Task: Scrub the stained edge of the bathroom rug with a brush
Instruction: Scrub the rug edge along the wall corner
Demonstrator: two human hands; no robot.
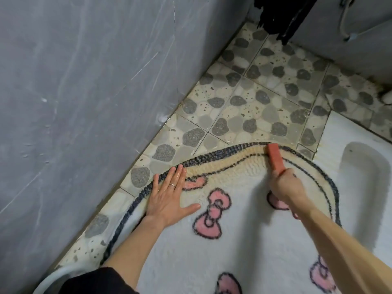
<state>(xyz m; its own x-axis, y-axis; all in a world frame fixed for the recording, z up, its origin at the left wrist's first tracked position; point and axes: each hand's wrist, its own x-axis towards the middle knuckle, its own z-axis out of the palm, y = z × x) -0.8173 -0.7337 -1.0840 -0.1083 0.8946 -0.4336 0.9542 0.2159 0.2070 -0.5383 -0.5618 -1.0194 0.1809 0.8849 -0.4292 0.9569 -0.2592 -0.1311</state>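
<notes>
White shaggy bathroom rug, patterned with pink bows and trimmed by a dark braided border, lies on the pebble-patterned floor tiles beside a grey marbled wall. Its curved far edge carries a yellowish stained band. The right hand is curled round the near end of a red rectangular brush. The brush's long axis runs away from the person, and its far end sits on the stained band at the dark border. The left hand, wet and wearing a ring, presses flat on the rug with straight fingers, well apart from the right. A white floor pan with a sunken hollow lies at the right.
</notes>
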